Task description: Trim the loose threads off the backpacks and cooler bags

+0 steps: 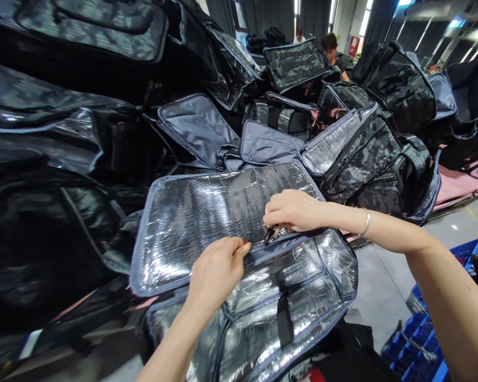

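An insulated bag lies unfolded in front of me, with a shiny silver-lined lid [199, 217] and a silver-lined body [258, 339]. Grey binding runs around its edges, and a black strap [284, 318] crosses the inside of the body. At the hinge seam, my left hand [217, 268] is closed, with thumb and finger pinching the seam edge. My right hand [292, 211] is wrapped around a small black pointed tool [269, 234], its tip down at the same seam, a little to the right of my left fingers. The tool's grip is mostly hidden by the hand.
Dark camouflage bags [366, 154] are heaped behind, and more bags [35, 239] rise on the left. Blue plastic crates [416, 345] stand on the floor at lower right. A person [334, 53] is in the background. Pink sheet material [458, 185] lies under bags at right.
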### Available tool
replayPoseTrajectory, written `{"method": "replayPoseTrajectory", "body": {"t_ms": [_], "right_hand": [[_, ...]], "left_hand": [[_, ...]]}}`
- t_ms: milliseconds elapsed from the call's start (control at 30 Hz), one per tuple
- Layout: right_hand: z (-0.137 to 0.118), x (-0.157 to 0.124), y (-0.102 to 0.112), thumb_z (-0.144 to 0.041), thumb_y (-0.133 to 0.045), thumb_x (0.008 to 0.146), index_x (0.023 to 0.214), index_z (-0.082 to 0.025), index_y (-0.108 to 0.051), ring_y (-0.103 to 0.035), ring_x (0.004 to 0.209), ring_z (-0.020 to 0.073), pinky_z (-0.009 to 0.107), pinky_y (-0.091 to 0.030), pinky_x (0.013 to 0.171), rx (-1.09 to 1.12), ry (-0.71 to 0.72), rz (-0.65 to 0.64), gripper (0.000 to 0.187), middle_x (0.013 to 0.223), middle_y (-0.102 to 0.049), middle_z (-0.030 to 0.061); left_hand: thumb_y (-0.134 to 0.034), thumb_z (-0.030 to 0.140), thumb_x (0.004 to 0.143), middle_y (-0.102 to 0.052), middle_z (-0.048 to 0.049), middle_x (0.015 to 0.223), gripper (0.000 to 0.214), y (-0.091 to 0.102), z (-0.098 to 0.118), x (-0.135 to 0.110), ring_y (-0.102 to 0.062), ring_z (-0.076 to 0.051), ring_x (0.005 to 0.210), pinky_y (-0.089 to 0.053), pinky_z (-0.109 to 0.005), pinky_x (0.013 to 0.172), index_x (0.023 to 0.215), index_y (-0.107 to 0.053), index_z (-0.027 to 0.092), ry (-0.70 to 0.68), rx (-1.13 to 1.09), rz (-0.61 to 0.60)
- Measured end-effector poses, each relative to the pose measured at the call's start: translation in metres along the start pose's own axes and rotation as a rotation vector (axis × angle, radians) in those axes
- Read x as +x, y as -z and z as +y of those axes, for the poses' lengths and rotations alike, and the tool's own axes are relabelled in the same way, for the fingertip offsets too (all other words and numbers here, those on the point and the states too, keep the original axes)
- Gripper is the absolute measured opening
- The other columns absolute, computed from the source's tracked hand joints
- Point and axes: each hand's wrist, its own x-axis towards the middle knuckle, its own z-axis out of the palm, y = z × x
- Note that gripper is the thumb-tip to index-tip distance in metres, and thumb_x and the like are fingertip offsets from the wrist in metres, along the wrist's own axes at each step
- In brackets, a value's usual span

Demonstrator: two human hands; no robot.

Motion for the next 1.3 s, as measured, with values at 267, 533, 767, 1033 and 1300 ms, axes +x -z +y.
{"method": "replayPoseTrajectory", "body": {"t_ms": [267, 533, 767, 1033, 1300], "right_hand": [[-0.012, -0.019, 0.007, -0.018, -0.040, 0.095, 0.088, -0.019, -0.056, -0.045, 0.078, 0.0168, 0.030, -0.022, 0.059, -0.200, -0.001, 0.066, 0.018, 0.084, -0.057, 0.0028], [-0.032, -0.005, 0.017, -0.012, -0.038, 0.094, 0.078, -0.018, -0.055, -0.046, 0.074, 0.0172, 0.030, -0.026, 0.062, -0.276, 0.125, 0.072, 0.024, 0.074, -0.052, 0.0026], [-0.034, 0.005, 0.024, -0.015, -0.045, 0.091, 0.075, -0.019, -0.059, -0.047, 0.080, 0.0183, 0.031, -0.029, 0.066, -0.268, 0.209, -0.045, 0.022, 0.074, -0.055, 0.0021], [-0.022, 0.010, 0.022, -0.018, -0.045, 0.093, 0.076, -0.020, -0.059, -0.047, 0.079, 0.0181, 0.031, -0.027, 0.064, -0.207, 0.224, -0.064, 0.022, 0.075, -0.057, 0.0019], [-0.043, -0.028, 0.001, -0.020, -0.044, 0.093, 0.087, -0.019, -0.058, -0.043, 0.071, 0.0162, 0.029, -0.024, 0.058, -0.164, -0.261, 0.173, 0.015, 0.080, -0.057, 0.0025]], "left_hand": [[-0.030, 0.036, 0.085, -0.066, -0.0053, 0.075, 0.033, -0.001, 0.001, 0.005, -0.060, -0.023, 0.074, -0.042, -0.031, 0.062, 0.068, -0.055, 0.022, -0.002, 0.012, 0.002], [-0.028, 0.030, 0.084, -0.066, -0.0071, 0.074, 0.032, -0.001, 0.003, 0.004, -0.061, -0.023, 0.074, -0.043, -0.031, 0.062, 0.067, -0.054, 0.021, -0.012, 0.081, 0.020], [-0.028, 0.035, 0.085, -0.065, -0.0087, 0.078, 0.034, -0.001, 0.005, 0.003, -0.061, -0.025, 0.079, -0.042, -0.032, 0.064, 0.073, -0.056, 0.020, 0.028, 0.071, -0.033], [-0.029, 0.032, 0.084, -0.065, -0.0094, 0.080, 0.032, -0.004, 0.002, 0.001, -0.059, -0.026, 0.080, -0.042, -0.034, 0.068, 0.074, -0.056, 0.019, 0.027, 0.034, -0.020], [-0.029, 0.036, 0.086, -0.064, -0.0078, 0.077, 0.034, -0.008, 0.002, -0.002, -0.058, -0.025, 0.079, -0.042, -0.035, 0.072, 0.073, -0.055, 0.019, 0.004, -0.022, 0.045]]}}
